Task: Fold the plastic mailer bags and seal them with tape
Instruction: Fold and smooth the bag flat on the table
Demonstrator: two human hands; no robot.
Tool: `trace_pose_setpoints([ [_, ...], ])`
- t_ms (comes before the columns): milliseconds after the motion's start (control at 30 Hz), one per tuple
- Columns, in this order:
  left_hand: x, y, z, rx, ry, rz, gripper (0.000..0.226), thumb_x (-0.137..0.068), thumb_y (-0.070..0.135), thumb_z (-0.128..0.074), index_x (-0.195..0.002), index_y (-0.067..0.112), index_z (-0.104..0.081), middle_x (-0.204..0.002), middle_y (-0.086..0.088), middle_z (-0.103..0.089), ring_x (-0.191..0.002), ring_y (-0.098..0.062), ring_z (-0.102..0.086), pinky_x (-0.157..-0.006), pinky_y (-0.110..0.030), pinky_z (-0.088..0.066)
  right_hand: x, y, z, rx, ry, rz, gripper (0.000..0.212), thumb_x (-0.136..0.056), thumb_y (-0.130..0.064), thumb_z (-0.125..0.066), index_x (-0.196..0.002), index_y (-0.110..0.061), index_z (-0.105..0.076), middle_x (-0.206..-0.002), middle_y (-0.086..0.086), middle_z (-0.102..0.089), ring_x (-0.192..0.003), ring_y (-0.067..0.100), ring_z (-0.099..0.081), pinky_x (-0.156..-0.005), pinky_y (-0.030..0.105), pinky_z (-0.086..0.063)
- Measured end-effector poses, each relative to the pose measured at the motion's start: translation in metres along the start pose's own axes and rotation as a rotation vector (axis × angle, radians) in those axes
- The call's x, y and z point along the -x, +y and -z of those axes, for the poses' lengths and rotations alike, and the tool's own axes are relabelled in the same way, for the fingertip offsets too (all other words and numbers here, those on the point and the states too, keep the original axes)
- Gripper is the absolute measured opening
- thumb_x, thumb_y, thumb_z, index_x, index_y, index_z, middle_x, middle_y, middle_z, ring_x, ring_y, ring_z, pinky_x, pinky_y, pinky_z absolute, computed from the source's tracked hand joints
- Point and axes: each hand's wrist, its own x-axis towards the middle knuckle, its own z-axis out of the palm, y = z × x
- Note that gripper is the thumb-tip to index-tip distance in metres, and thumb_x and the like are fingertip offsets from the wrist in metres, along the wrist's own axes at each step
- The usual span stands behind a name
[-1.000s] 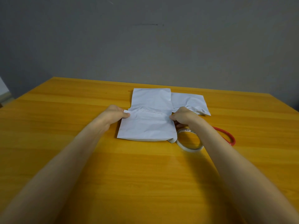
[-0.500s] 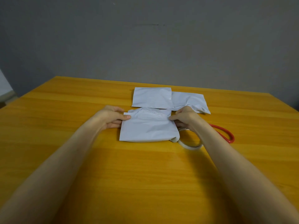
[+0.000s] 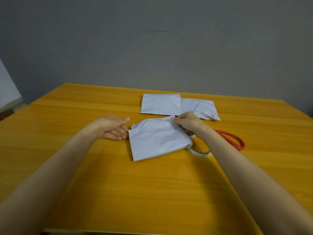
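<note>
A folded white plastic mailer bag (image 3: 157, 139) is seen lying near the middle of a yellow wood-grain counter (image 3: 152, 192), turned slightly askew, with a crumpled flap along its far edge. The far right corner of this flap is pinched between the thumb and curled fingers of the right hand (image 3: 186, 122), and that corner is raised a little off the surface. The left hand (image 3: 113, 128) is held apart from the right one, with fingers straight and relaxed and nothing gripped; it is placed just beside the left edge of the bag, though contact with the plastic cannot be told.

Farther away, two more white mailer bags are laid flat side by side: a smoother square bag (image 3: 160, 104) on the left, and a more wrinkled bag (image 3: 201, 106) to its right, its left edge overlapped by the square one.

A whitish ring of tape (image 3: 201, 152) is lying at the right edge of the folded bag, partly covered by the bag and by the right forearm. To the right of that forearm, red-handled scissors (image 3: 235, 140) are lying on the counter; only the handle loop is shown. A plain grey wall (image 3: 152, 48) is seen behind the counter.
</note>
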Motion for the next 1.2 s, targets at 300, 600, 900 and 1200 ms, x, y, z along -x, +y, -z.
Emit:
trace_pose_setpoints([
  [300,-0.013,0.006,-0.018,0.068,0.066,-0.022,0.011,-0.086,0.016,-0.066,-0.086,0.008,-0.058,-0.076,-0.004,-0.063,-0.059,-0.009,-0.056,-0.044,-0.018,-0.045,-0.012,0.004,-0.007,0.06,0.008,0.065,0.028,-0.095,-0.021,-0.054,-0.069,-0.016,-0.044,-0.065,0.001,-0.042,-0.059,0.011,-0.038,-0.052,0.021,-0.03],
  [600,-0.019,0.003,-0.026,0.215,0.122,-0.083,0.008,-0.09,0.004,-0.057,-0.083,0.006,-0.053,-0.113,-0.018,-0.062,-0.092,-0.02,-0.059,-0.079,-0.029,-0.049,-0.02,0.014,-0.011,0.115,0.078,0.086,0.022,-0.093,-0.023,-0.057,-0.073,-0.016,-0.05,-0.081,0.003,-0.051,-0.082,0.02,-0.048,-0.061,0.027,-0.036],
  [900,-0.01,-0.002,-0.008,0.307,0.023,-0.031,0.021,-0.08,-0.006,-0.066,-0.084,0.006,-0.049,-0.081,-0.013,-0.066,-0.053,-0.013,-0.067,-0.049,-0.02,-0.055,-0.018,0.012,-0.01,0.004,0.021,0.11,0.016,-0.083,-0.021,-0.071,-0.097,-0.018,-0.064,-0.101,0.007,-0.062,-0.097,0.022,-0.059,-0.079,0.03,-0.047],
  [1200,0.013,-0.006,0.019,-0.214,-0.279,0.018,0.037,-0.071,0.036,-0.071,-0.091,0.01,-0.054,-0.064,-0.003,-0.067,-0.051,-0.008,-0.06,-0.045,-0.017,-0.048,-0.015,-0.005,-0.013,0.307,0.027,0.318,0.053,-0.083,-0.028,-0.071,-0.13,-0.014,-0.05,-0.136,0.007,-0.051,-0.122,0.022,-0.048,-0.09,0.024,-0.036],
])
